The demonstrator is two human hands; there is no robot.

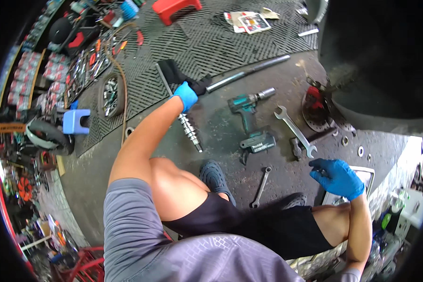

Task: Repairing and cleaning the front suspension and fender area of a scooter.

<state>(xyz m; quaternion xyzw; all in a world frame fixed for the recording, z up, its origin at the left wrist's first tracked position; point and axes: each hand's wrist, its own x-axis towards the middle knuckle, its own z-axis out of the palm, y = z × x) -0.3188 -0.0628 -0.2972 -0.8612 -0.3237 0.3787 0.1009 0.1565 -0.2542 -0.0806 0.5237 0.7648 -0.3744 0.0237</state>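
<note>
My left hand [186,96], in a blue glove, is closed around the middle of a long metal rod [189,129] with a ringed, stepped near end. Black cloth [173,73] lies against the far side of that hand, beside the rod. To the right, my gloved right hand [336,178] hangs above the floor with fingers bent and apart, and nothing shows in it. Nearest to it is a large open-ended wrench [295,130]. Between the hands rests a teal and black cordless impact wrench [249,120] with a socket on its nose.
A smaller wrench [261,187] lies between my feet. Beyond the hands are a metal tube [248,73], a black ribbed mat [207,51] and a red stool [176,9]. Metal rings [360,151] and a brake disc [314,110] lie right. A bowl of sockets [112,96] stands left.
</note>
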